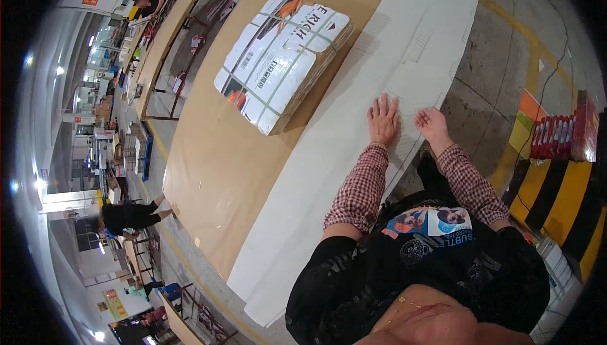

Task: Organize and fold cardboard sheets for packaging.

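My left hand [383, 120] lies flat with spread fingers on a long white sheet [316, 168], which looks like cardboard. Just to its right, at the sheet's near edge, is my right hand [432, 127]. Its palm is turned partly up, the fingers are loosely bent, and I see nothing in it. Beyond both hands sits a strapped bundle [281, 60] of flat, printed white pieces with brown edges. Neither hand touches that bundle. It rests on the brown tabletop [221, 149], beside the white sheet.
On the right, a black-and-yellow striped block [556, 199] stands near a stack of red packs [553, 136]. A dark cable [564, 44] runs over the concrete floor. Across an aisle on the left are wooden worktables [161, 48], with a person [126, 217] standing by my table's far end.
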Demonstrator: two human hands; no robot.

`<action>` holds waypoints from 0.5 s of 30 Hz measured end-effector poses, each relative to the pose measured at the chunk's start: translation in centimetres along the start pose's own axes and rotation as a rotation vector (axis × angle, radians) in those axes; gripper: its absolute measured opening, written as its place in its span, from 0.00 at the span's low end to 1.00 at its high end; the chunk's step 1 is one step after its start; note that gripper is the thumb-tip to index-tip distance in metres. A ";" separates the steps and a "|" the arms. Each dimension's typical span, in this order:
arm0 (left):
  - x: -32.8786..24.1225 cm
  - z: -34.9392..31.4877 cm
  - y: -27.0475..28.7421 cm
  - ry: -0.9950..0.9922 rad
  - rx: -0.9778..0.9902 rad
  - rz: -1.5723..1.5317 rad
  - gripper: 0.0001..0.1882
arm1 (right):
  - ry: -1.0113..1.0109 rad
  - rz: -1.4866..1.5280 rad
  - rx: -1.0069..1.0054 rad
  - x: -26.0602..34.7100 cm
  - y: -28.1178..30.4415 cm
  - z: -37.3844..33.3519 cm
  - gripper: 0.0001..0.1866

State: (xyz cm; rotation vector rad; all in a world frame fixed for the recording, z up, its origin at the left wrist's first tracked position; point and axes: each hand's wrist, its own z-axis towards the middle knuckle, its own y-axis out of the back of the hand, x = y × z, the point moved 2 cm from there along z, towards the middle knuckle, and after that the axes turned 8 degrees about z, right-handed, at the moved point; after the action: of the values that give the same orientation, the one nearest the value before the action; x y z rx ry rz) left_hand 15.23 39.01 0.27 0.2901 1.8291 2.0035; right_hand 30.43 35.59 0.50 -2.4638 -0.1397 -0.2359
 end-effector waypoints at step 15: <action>0.7 -0.3 -0.2 0.041 0.008 -0.015 0.26 | -0.135 -0.020 0.097 -0.8 0.3 1.9 0.23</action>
State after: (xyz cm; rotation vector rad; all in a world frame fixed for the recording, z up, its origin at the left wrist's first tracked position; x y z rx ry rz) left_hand 14.54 39.07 -0.08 0.2380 1.8588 2.0068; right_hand 29.89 36.51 -1.27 -2.3823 -0.2286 -0.0701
